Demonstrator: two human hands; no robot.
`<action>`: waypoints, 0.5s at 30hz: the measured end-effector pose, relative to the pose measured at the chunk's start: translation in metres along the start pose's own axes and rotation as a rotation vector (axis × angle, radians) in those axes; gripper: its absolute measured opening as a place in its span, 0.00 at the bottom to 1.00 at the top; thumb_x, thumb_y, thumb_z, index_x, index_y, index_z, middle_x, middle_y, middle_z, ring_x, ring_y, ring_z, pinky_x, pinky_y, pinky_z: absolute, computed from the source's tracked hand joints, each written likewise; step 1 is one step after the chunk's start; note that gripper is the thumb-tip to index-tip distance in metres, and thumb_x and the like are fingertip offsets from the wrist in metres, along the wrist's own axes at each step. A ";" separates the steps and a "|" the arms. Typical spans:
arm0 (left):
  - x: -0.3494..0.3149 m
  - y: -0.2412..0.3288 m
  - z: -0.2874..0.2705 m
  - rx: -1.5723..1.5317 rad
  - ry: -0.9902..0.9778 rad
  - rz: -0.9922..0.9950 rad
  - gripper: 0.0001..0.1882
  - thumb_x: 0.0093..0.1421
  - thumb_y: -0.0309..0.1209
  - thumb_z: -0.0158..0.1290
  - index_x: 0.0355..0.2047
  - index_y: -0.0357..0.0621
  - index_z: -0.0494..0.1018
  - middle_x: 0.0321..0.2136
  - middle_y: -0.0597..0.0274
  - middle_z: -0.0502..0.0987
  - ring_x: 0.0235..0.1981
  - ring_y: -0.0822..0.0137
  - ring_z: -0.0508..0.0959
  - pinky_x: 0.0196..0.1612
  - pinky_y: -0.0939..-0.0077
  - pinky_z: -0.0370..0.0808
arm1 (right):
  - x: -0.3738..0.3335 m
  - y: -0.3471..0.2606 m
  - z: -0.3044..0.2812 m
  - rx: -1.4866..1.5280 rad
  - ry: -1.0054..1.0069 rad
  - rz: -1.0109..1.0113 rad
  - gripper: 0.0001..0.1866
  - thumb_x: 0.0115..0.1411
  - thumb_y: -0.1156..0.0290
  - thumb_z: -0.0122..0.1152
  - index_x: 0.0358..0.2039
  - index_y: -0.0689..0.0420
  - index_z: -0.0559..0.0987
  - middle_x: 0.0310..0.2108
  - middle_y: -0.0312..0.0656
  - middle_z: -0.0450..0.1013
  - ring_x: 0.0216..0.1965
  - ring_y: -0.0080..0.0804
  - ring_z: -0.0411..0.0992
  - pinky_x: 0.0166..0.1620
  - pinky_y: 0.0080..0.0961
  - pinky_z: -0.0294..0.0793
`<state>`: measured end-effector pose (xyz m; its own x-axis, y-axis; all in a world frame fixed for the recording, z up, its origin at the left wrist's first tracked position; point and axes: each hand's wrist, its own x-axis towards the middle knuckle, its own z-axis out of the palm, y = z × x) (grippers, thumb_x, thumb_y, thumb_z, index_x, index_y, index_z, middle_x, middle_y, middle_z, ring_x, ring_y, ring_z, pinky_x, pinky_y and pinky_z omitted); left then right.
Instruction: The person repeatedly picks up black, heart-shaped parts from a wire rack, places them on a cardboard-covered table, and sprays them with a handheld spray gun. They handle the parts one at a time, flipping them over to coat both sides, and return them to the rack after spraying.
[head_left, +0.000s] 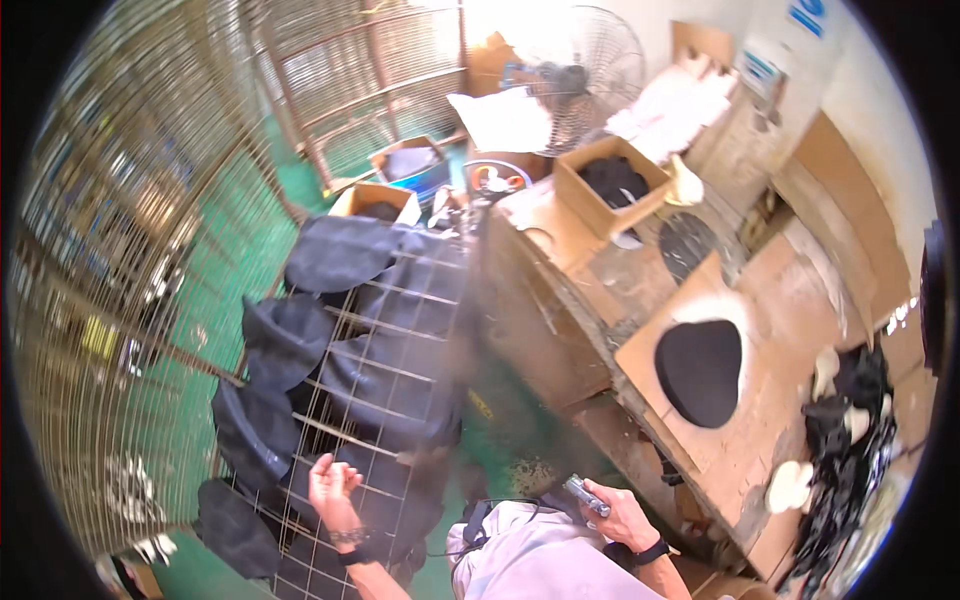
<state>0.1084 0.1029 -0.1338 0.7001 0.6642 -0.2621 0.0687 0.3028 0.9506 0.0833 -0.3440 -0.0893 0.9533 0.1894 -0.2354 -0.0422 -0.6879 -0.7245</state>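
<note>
My left hand (333, 488), with a dark band at the wrist, is over the lower part of a wire rack. Its fingers are loosely curled and a little apart, and nothing shows in them. Dark blue-black rounded sheets (385, 375) lie in overlapping rows on the wire rack (345, 430). Low beside the workbench, my right hand (622, 518) is closed around a silver metal spray gun (586, 496), partly hidden by the fingers. On the bench, a black rounded pad (698, 372) rests on a cardboard sheet (650, 350), with a whitish halo around it.
The workbench (560, 300) runs along my right, carrying an open box (610, 190) of black pieces and a heap of dark straps (850, 430). A fan (585, 75) stands at the back. Tall wire racks (110, 280) line the left. Two more boxes sit beyond the sheets.
</note>
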 end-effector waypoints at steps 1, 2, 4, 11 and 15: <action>-0.012 0.003 0.032 0.077 -0.107 0.026 0.15 0.66 0.24 0.53 0.52 0.35 0.69 0.33 0.62 0.76 0.31 0.72 0.79 0.36 0.76 0.82 | -0.007 0.007 -0.006 0.000 0.025 0.007 0.23 0.52 0.74 0.64 0.51 0.61 0.76 0.36 0.56 0.77 0.35 0.54 0.77 0.39 0.37 0.76; -0.023 0.003 0.058 0.160 -0.227 0.019 0.15 0.65 0.23 0.53 0.52 0.35 0.70 0.33 0.61 0.77 0.32 0.72 0.79 0.37 0.76 0.81 | -0.015 0.016 -0.011 0.002 0.049 0.015 0.24 0.52 0.74 0.64 0.52 0.61 0.76 0.37 0.56 0.77 0.36 0.54 0.77 0.40 0.37 0.76; -0.045 -0.004 0.103 0.316 -0.458 0.004 0.14 0.64 0.22 0.54 0.50 0.34 0.71 0.33 0.60 0.78 0.32 0.71 0.79 0.37 0.76 0.80 | -0.032 0.032 -0.020 0.006 0.099 0.043 0.25 0.51 0.74 0.64 0.53 0.62 0.76 0.38 0.57 0.77 0.38 0.55 0.77 0.41 0.38 0.77; -0.080 -0.122 0.185 1.020 -1.021 0.154 0.24 0.56 0.37 0.61 0.51 0.39 0.75 0.36 0.50 0.83 0.36 0.61 0.84 0.41 0.69 0.80 | -0.082 0.093 -0.057 0.082 0.264 0.269 0.28 0.50 0.73 0.66 0.54 0.62 0.75 0.42 0.57 0.76 0.42 0.56 0.76 0.44 0.39 0.76; -0.058 -0.266 0.121 1.089 -0.890 -0.294 0.25 0.59 0.42 0.58 0.54 0.44 0.74 0.45 0.50 0.81 0.39 0.61 0.83 0.42 0.70 0.79 | -0.109 0.132 -0.071 0.151 0.382 0.309 0.28 0.51 0.72 0.65 0.55 0.63 0.74 0.43 0.58 0.76 0.43 0.57 0.76 0.45 0.39 0.76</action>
<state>0.1355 -0.0990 -0.3517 0.7408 -0.0932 -0.6653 0.5010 -0.5832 0.6394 -0.0051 -0.5046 -0.1133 0.9297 -0.2952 -0.2204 -0.3549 -0.5570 -0.7509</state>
